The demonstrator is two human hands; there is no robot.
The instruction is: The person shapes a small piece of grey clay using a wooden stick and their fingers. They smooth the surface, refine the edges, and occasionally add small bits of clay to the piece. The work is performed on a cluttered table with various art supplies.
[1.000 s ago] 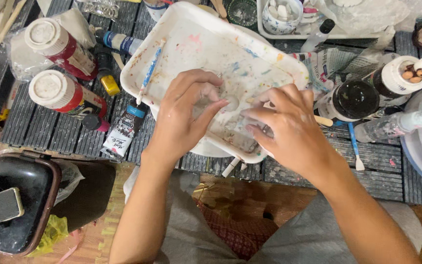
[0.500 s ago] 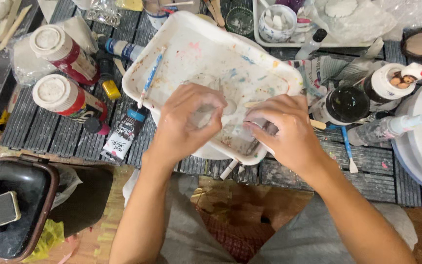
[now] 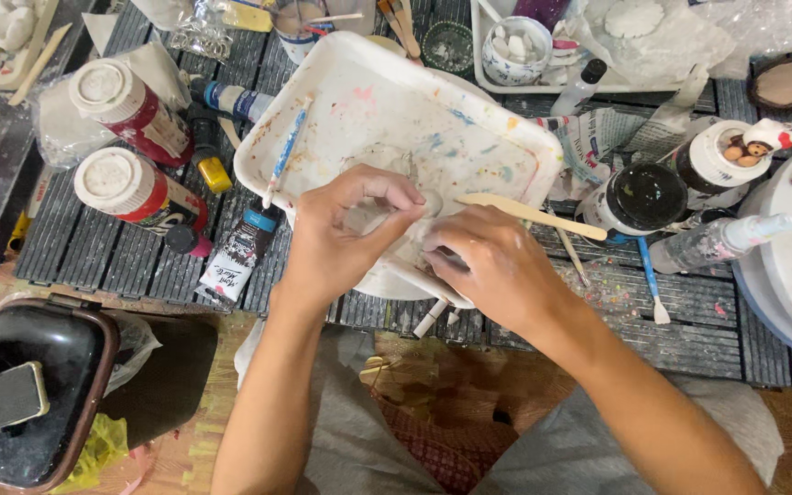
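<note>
Two hands now shifted toward near edge of white tray [image 3: 341, 82]. Left hand [image 3: 341, 243] pinching small pale clay piece [image 3: 394, 213], fingertips closed on it. Right hand [image 3: 497, 266], curled shut, now gripping wooden stick [image 3: 529, 213], previously unseen. Shaping apparently moving to tool work.

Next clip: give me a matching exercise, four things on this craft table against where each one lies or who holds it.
Things:
1. wooden stick
2. blue-handled brush
3. black jar
4. paint tube

Places:
a. on the slats left of the left hand
b. right of the tray
c. on the tray's left rim
d. in the right hand

Pairs: 1-d, 2-c, 3-b, 4-a
</note>
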